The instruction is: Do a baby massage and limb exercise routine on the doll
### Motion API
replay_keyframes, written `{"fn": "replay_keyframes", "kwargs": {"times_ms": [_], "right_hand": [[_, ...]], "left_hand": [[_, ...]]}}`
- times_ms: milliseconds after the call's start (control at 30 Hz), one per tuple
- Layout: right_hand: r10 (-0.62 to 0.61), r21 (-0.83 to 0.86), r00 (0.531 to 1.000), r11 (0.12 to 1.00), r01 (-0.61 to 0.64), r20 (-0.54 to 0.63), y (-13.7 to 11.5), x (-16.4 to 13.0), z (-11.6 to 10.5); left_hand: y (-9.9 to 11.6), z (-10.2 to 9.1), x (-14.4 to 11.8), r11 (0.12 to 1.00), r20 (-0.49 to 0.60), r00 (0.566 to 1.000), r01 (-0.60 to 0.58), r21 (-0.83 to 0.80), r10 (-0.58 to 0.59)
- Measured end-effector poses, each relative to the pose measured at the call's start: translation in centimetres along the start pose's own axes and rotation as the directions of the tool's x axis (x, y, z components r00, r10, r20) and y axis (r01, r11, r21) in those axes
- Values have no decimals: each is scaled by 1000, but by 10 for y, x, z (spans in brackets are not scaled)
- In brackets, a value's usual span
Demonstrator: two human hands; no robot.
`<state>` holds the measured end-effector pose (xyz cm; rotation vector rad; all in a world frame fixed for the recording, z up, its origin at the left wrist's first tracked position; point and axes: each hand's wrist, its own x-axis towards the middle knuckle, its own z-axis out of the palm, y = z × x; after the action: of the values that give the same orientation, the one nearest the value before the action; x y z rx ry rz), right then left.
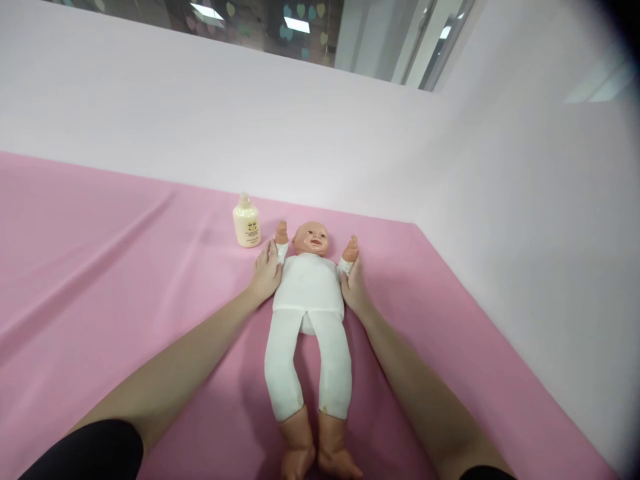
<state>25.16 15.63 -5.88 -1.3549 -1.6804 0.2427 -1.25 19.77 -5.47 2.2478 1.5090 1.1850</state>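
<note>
A baby doll (309, 283) with a white cloth body lies on its back on the pink sheet, head away from me and both arms raised beside its head. My left hand (267, 272) is closed around the doll's arm on the left, fingers along its sleeve and the thumb hidden. On the other side, my right hand (354, 285) grips the doll's other arm below its plastic hand, with part of the fingers hidden behind it. Just beyond my left hand stands a pale yellow pump bottle (247, 223), upright and touched by neither hand.
The pink sheet (125, 267) covers the padded surface and has creases on the left. White walls (225, 127) rise along the far side and the right. Above the far wall is a window (260, 33) with heart-shaped decorations and light reflections.
</note>
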Motion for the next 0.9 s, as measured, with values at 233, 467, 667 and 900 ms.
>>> {"fn": "replay_keyframes", "kwargs": {"times_ms": [233, 467, 667, 900], "right_hand": [[27, -96, 999, 995, -24, 26, 4, 1, -4], [111, -85, 994, 990, -109, 20, 8, 3, -6], [119, 67, 993, 991, -119, 4, 14, 3, -9], [11, 149, 991, 989, 9, -132, -7, -1, -12]], "left_hand": [[7, -8, 0, 994, 79, 991, 111, 18, -112], [9, -15, 3, 976, 157, 963, 212, 49, -217], [-2, -11, 3, 961, 120, 971, 224, -162, -206], [14, -20, -3, 935, -68, 998, -11, -356, -15]]}}
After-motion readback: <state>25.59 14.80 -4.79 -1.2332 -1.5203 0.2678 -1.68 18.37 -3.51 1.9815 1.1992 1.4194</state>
